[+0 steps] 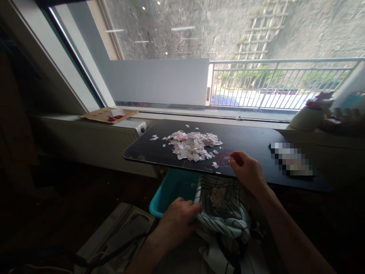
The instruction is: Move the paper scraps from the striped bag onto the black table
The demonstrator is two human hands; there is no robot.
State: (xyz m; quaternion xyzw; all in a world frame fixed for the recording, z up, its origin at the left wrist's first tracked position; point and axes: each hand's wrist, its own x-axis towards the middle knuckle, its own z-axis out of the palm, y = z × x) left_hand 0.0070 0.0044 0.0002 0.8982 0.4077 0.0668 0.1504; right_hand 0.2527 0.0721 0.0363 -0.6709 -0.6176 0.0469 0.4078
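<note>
My right hand (247, 169) is at the front edge of the black tabletop. Its thumb and fingers pinch a pink see-through protractor (224, 158), which lies low over the tabletop. Just left of it is a loose heap of small paper scraps (192, 145), white and pale pink. Below the table edge, my left hand (181, 217) curls over the near rim of a teal bin (156, 207); part of its grip is hidden. Against its fingertips is a white cloth with black lines (228, 217), draped in a container and bearing some paper scraps (218, 197).
A blurred-out object (291, 159) lies on the right of the black table (251, 139). Behind the left end are a radiator (128, 131), brown paper (98, 114) and red-handled scissors (115, 118). Plush-like items (306, 112) sit on the right sill.
</note>
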